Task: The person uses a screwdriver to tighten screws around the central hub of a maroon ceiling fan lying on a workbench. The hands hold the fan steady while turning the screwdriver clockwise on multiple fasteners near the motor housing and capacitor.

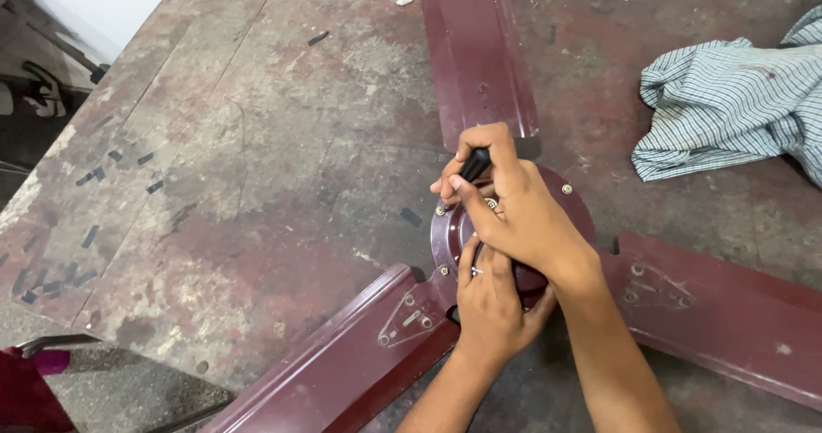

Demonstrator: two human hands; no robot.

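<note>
A maroon ceiling fan lies flat on a worn metal table, its round motor hub in the middle. My right hand is closed around the black handle of a screwdriver and holds it over the hub's left side. The tool's tip is hidden under my fingers. My left hand, with a ring on one finger, presses on the hub from below, its fingertips tucked beneath my right hand. Three blades spread from the hub: one far, one lower left, one right.
A crumpled striped shirt lies at the table's right. The tabletop is scuffed and rusty, with small black scraps scattered on its left part. The floor and a dark red object show at the lower left.
</note>
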